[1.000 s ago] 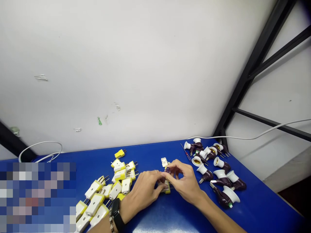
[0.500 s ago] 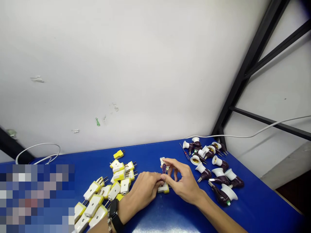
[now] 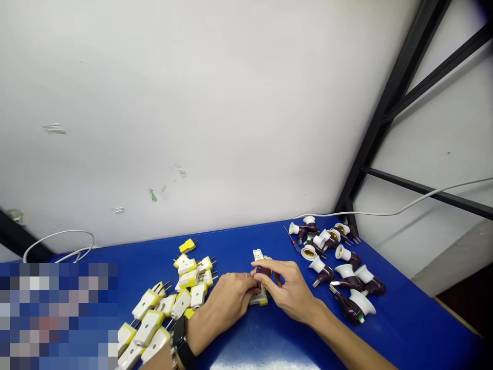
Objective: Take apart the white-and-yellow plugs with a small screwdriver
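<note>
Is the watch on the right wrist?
No, the black wristwatch is on the wrist of the left hand.

This looks like a small workshop. The blue worktop [image 3: 404,329] holds lots of white and yellow plugs [image 3: 148,326], white and brown lamp holders [image 3: 344,271], and a tiny screwdriver [image 3: 292,239].

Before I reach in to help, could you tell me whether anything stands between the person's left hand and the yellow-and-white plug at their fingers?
Nothing visible does: the left hand reaches the yellow-and-white plug directly, though the fingers hide part of it. The right hand is just above, at a dark purple handle.
</note>
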A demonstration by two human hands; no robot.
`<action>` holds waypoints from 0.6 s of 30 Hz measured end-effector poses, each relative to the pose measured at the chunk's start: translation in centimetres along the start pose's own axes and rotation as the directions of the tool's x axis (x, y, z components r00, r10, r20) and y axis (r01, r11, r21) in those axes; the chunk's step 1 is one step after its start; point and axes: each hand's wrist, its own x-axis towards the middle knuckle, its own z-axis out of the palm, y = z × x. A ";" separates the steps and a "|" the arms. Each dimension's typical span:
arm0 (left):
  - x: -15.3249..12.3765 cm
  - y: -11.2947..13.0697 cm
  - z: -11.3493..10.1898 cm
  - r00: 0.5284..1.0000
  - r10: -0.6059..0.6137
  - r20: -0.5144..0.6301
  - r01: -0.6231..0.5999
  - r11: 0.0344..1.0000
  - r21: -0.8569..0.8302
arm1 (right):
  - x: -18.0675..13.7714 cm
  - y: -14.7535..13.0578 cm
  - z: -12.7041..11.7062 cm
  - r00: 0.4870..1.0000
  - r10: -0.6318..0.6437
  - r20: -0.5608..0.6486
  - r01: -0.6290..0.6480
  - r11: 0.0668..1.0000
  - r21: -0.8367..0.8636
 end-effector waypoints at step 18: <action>-0.8 0.5 -1.4 0.998 -0.046 0.044 0.038 0.984 0.175 | 0.9 1.5 -2.3 0.943 0.158 -0.292 -0.145 0.987 0.066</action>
